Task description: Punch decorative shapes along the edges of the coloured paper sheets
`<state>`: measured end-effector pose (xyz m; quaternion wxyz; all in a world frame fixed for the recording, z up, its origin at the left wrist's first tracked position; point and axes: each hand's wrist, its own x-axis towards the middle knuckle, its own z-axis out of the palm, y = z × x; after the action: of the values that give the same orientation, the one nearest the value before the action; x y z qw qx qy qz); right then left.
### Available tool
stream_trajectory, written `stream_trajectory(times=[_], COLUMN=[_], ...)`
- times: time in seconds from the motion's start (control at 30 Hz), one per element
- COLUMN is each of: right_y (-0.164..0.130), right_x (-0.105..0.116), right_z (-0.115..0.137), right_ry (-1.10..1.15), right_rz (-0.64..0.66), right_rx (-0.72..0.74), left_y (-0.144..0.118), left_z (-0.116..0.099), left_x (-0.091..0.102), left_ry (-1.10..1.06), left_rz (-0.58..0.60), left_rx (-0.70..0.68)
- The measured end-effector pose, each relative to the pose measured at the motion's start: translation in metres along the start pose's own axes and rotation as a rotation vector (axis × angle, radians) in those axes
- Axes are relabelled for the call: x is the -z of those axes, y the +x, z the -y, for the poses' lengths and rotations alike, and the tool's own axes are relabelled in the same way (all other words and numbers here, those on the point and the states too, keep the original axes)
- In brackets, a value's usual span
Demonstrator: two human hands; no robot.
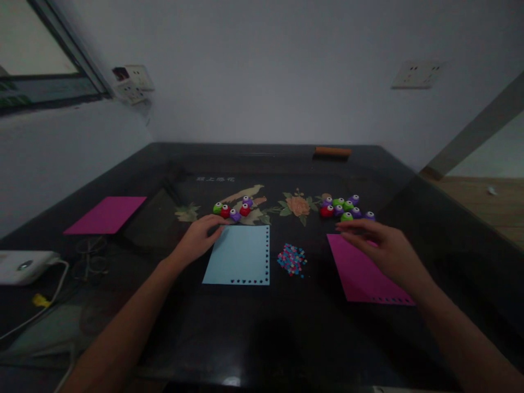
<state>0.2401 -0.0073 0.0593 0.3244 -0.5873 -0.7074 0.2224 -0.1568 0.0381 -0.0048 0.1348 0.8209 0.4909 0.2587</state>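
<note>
A light blue paper sheet with punched holes along its right and bottom edges lies on the dark table. My left hand rests flat at its top left corner, holding nothing. My right hand hovers open over a magenta sheet that has punched holes along its bottom edge. Between the two sheets sits a small heap of pink and blue paper bits. Several small red, green and purple craft punches lie just beyond my left hand, and another cluster of punches lies beyond my right.
A second magenta sheet lies at the far left. A white device with cables and a pair of glasses sit at the left edge. An orange-brown bar lies by the back wall.
</note>
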Motion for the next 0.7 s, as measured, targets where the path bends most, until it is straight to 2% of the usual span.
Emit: stream_trajectory(times=[0.1, 0.2, 0.3, 0.4, 0.5, 0.7], right_y=[0.026, 0.048, 0.059, 0.064, 0.066, 0.064], right_x=[-0.036, -0.075, -0.113, -0.14, -0.151, -0.15], right_z=[0.036, 0.058, 0.067, 0.064, 0.057, 0.052], right_ry=[-0.121, -0.324, -0.483, -0.563, -0.587, -0.606], right_rz=[0.231, 0.371, 0.33, 0.302, 0.305, 0.312], right_rx=[0.264, 0.386, 0.389, 0.406, 0.41, 0.415], left_y=[-0.001, -0.002, -0.002, -0.003, -0.003, -0.001], left_z=[0.002, 0.004, 0.003, 0.001, 0.002, 0.009], left_x=[0.0, 0.0, 0.0, 0.001, -0.002, -0.011], left_ry=[0.013, 0.031, 0.04, 0.041, 0.078, 0.175], left_rz=[0.019, 0.045, 0.092, 0.139, 0.157, 0.129], left_rx=[-0.011, -0.017, -0.013, 0.026, 0.066, 0.077])
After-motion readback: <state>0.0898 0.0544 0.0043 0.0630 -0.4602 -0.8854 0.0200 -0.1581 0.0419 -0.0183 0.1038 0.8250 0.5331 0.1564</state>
